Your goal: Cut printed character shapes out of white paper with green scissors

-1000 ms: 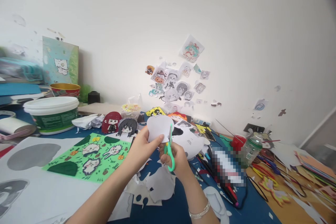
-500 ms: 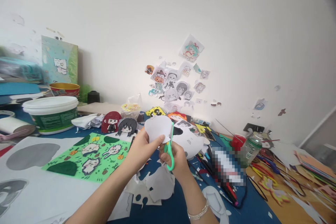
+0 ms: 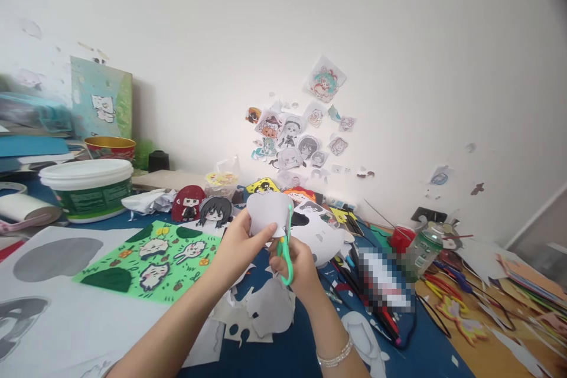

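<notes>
My left hand [image 3: 248, 239] pinches a rounded white paper piece [image 3: 268, 212], its thumb flat on the near face. My right hand [image 3: 296, 263] is wrapped round the handles of green scissors [image 3: 287, 260], which point upward along the paper's right edge. Whether the blades are parted is hard to make out. Under both hands lie white paper offcuts [image 3: 270, 307], some with holes cut in them. Just behind the scissors rests a larger white cut-out [image 3: 325, 239] with a dark oval.
To the left are a green decorated sheet [image 3: 133, 242], a large printed sheet [image 3: 53, 301] and a white-lidded tub [image 3: 86, 189]. Pens [image 3: 385, 319], a jar [image 3: 425, 248] and coloured paper [image 3: 535, 280] stand or lie on the right. Paper drawings [image 3: 290, 130] cover part of the wall.
The paper piece has shifted slightly right and turned a little in my left hand. The scissors stay at its right edge, slightly higher. The whole view has moved a touch.
</notes>
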Demonstrator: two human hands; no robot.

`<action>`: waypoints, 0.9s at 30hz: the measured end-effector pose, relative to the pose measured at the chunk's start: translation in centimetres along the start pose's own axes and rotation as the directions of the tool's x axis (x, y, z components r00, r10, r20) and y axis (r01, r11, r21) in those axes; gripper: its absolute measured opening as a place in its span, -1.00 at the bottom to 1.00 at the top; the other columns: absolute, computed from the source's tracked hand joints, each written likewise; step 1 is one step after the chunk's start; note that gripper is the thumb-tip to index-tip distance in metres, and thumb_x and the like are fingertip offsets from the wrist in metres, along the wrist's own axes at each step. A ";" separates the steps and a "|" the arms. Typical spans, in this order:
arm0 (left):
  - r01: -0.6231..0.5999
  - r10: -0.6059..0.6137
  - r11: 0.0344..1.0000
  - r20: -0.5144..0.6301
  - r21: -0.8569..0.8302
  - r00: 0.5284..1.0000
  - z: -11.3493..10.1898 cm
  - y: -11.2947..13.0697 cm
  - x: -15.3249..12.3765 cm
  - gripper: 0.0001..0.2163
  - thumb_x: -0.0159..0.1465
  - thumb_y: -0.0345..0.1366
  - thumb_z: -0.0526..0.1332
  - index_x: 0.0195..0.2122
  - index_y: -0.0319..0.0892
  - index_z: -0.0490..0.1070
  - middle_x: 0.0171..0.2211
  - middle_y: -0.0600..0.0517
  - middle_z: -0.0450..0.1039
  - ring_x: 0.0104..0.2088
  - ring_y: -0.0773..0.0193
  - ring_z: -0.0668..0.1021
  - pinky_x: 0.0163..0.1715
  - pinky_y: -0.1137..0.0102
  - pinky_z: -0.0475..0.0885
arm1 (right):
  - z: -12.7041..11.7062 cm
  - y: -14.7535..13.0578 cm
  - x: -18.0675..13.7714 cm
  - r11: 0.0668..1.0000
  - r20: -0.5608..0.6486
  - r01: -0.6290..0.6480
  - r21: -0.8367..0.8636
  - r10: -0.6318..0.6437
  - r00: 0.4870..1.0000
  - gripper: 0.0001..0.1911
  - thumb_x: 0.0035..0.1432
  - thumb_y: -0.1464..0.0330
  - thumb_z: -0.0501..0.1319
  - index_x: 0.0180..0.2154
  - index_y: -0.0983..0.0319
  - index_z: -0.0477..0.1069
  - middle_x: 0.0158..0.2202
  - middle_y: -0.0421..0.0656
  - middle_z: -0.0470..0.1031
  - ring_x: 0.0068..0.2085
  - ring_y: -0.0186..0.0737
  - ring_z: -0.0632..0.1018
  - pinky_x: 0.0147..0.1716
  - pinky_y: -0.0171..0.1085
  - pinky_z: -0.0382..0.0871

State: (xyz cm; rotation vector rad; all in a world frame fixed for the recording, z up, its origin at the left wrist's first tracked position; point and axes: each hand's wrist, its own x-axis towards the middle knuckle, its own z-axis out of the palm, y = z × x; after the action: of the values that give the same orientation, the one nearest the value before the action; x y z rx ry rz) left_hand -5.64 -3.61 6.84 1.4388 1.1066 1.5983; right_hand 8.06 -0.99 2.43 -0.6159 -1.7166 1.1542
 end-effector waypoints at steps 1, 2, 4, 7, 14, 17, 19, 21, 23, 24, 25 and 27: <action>-0.001 0.001 1.000 0.005 0.000 1.000 0.0 0.1 0.0 -0.61 0.06 -0.17 0.20 -0.10 -0.21 0.26 -0.15 -0.09 0.43 -0.17 0.06 0.48 -0.29 0.29 0.39 | 0.0 0.0 0.0 1.000 -0.001 0.002 -0.017 -0.002 1.000 -0.66 -0.12 0.14 0.29 -0.40 0.27 0.32 -0.56 -0.25 0.25 -0.54 -0.37 0.26 -0.58 -0.38 0.15; 0.002 -0.002 1.000 0.011 0.005 1.000 -0.1 0.2 0.0 -0.60 0.06 -0.18 0.19 -0.09 -0.21 0.25 -0.14 -0.09 0.42 -0.16 0.06 0.48 -0.28 0.29 0.39 | -0.1 -0.1 0.0 0.999 -0.003 0.004 -0.037 -0.004 1.000 -0.66 -0.13 0.16 0.29 -0.41 0.27 0.32 -0.55 -0.24 0.27 -0.53 -0.36 0.27 -0.57 -0.37 0.16; 0.008 -0.009 1.000 0.021 0.023 1.000 -0.2 0.5 0.0 -0.61 0.07 -0.20 0.19 -0.08 -0.21 0.24 -0.14 -0.09 0.41 -0.16 0.06 0.47 -0.27 0.28 0.39 | -0.2 -0.2 0.0 0.997 0.001 0.000 -0.073 0.000 1.000 -0.67 -0.15 0.18 0.31 -0.42 0.27 0.33 -0.55 -0.23 0.29 -0.52 -0.35 0.29 -0.56 -0.37 0.18; -0.008 0.006 1.000 0.039 0.030 0.999 -0.6 0.5 0.2 -0.62 0.07 -0.22 0.18 -0.08 -0.18 0.23 -0.15 -0.06 0.40 -0.18 0.10 0.47 -0.31 0.31 0.40 | -0.4 -0.7 0.1 0.993 0.036 -0.016 -0.116 0.020 0.999 -0.67 -0.17 0.17 0.32 -0.43 0.27 0.34 -0.58 -0.25 0.29 -0.54 -0.35 0.31 -0.55 -0.36 0.21; -0.016 0.015 1.000 0.155 0.003 0.988 -1.8 0.6 0.5 -0.63 0.06 -0.25 0.20 -0.10 -0.16 0.18 -0.28 0.00 0.41 -0.34 0.20 0.49 -0.45 0.39 0.39 | -1.1 -1.7 0.0 0.975 0.156 -0.058 -0.215 0.093 0.983 -0.64 -0.20 0.13 0.33 -0.44 0.27 0.36 -0.59 -0.25 0.29 -0.52 -0.31 0.34 -0.52 -0.34 0.25; 0.010 -0.007 1.000 0.233 -0.013 0.972 -2.3 0.9 0.6 -0.54 0.06 -0.25 0.21 -0.03 -0.14 0.10 -0.36 0.04 0.42 -0.42 0.26 0.48 -0.49 0.42 0.38 | -1.3 -1.9 0.0 0.974 0.198 -0.069 -0.214 0.112 0.974 -0.63 -0.20 0.11 0.32 -0.44 0.27 0.36 -0.58 -0.25 0.29 -0.52 -0.31 0.35 -0.51 -0.32 0.25; -0.001 0.000 1.000 0.237 0.003 0.971 -2.6 0.8 0.7 -0.50 0.05 -0.23 0.23 0.00 -0.13 0.08 -0.45 0.09 0.40 -0.50 0.30 0.46 -0.54 0.45 0.34 | -1.4 -1.9 0.0 0.971 0.221 -0.083 -0.224 0.134 0.966 -0.62 -0.21 0.12 0.33 -0.45 0.27 0.36 -0.59 -0.25 0.29 -0.52 -0.31 0.35 -0.51 -0.33 0.25; -0.027 0.022 0.999 0.223 0.017 0.975 -2.9 0.6 0.8 -0.48 0.04 -0.22 0.24 0.01 -0.12 0.10 -0.53 0.13 0.35 -0.55 0.33 0.43 -0.59 0.48 0.30 | -1.4 -1.9 0.0 0.968 0.236 -0.094 -0.234 0.150 0.960 -0.62 -0.22 0.12 0.34 -0.45 0.27 0.36 -0.58 -0.24 0.30 -0.52 -0.31 0.35 -0.52 -0.33 0.25; -0.041 0.034 0.999 0.227 0.027 0.973 -3.0 0.4 0.9 -0.51 0.06 -0.21 0.23 0.01 -0.11 0.12 -0.59 0.17 0.29 -0.59 0.36 0.39 -0.62 0.51 0.25 | -1.4 -1.9 0.0 0.966 0.239 -0.098 -0.241 0.157 0.958 -0.62 -0.23 0.13 0.34 -0.45 0.27 0.37 -0.58 -0.24 0.30 -0.52 -0.32 0.35 -0.52 -0.34 0.24; -0.044 0.036 0.999 0.236 0.030 0.971 -2.9 0.4 0.9 -0.53 0.07 -0.21 0.22 0.00 -0.10 0.13 -0.62 0.19 0.26 -0.60 0.38 0.37 -0.63 0.52 0.23 | -1.4 -1.9 0.0 0.964 0.239 -0.100 -0.246 0.161 0.958 -0.62 -0.23 0.13 0.35 -0.45 0.27 0.37 -0.58 -0.25 0.30 -0.52 -0.32 0.34 -0.53 -0.35 0.24; -0.050 0.041 0.998 0.241 0.030 0.970 -2.9 0.3 0.9 -0.55 0.09 -0.22 0.21 0.00 -0.10 0.13 -0.64 0.20 0.23 -0.61 0.39 0.36 -0.63 0.53 0.21 | -1.3 -2.0 0.0 0.962 0.239 -0.104 -0.252 0.166 0.957 -0.62 -0.23 0.13 0.35 -0.45 0.27 0.37 -0.58 -0.25 0.30 -0.52 -0.32 0.34 -0.53 -0.35 0.24; -0.062 0.053 0.998 0.237 0.027 0.970 -2.7 0.3 0.9 -0.57 0.10 -0.23 0.19 -0.01 -0.10 0.13 -0.66 0.22 0.21 -0.61 0.41 0.34 -0.62 0.54 0.21 | -1.3 -2.0 0.0 0.957 0.240 -0.112 -0.266 0.179 0.954 -0.62 -0.25 0.14 0.36 -0.46 0.28 0.37 -0.58 -0.25 0.30 -0.52 -0.32 0.34 -0.53 -0.35 0.24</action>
State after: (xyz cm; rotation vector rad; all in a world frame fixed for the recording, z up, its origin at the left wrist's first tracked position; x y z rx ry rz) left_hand -8.44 -3.22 7.42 1.6494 0.9656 1.4083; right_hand 9.43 -1.29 4.43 -0.7838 -2.0934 1.1719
